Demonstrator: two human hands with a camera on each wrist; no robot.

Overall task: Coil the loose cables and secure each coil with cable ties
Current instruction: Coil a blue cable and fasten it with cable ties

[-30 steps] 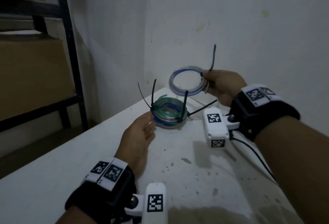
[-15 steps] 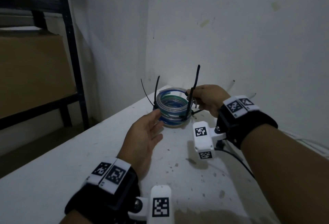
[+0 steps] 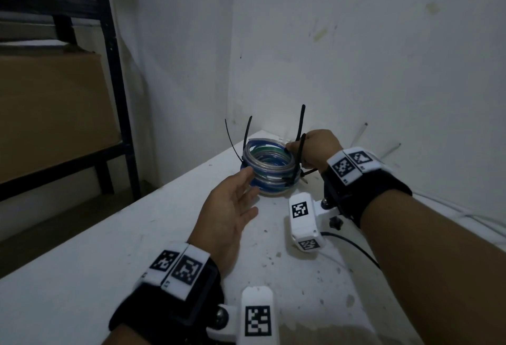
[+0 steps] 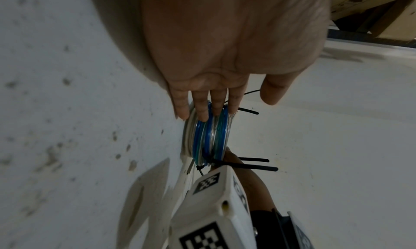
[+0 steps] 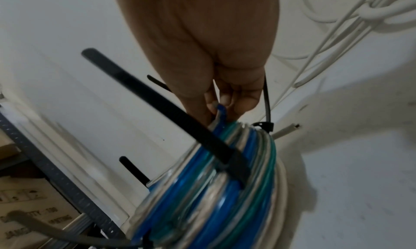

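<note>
Plainly, the stack of coils [image 3: 269, 169] sits on the white desk [image 3: 82, 276] near its far corner by the wall: several rings of clear, blue, green and whitish cable lying one on another, each bound by black cable ties [image 3: 300, 122] whose long tails stick up and out. I judge the stack light and springy, the plastic jackets smooth and a little slippery, so the rings could slide off one another if pushed from one side only. The ties look stiff enough to stand by themselves, yet thin, and their tails make poor handles. The safest hold seems to be across the bundled strands at a tie, or with both hands cupping opposite sides.

The left hand [image 3: 231, 207] lies with fingers straight, the fingertips [image 4: 203, 114] touching the near side of the stack, grasping nothing. The right hand [image 3: 315, 150] is at the far right side, its fingers curled and pinching the top ring's strands, where the right wrist view shows a blue cable end [image 5: 221, 111] between the fingertips.

Of containers, only a cardboard box [image 3: 49, 114] shows, on the dark shelf rack [image 3: 109, 43] left of the desk; it looks closed and I cannot tell its contents. Loose white cables [image 5: 337, 21] lie by the wall on the right
</note>
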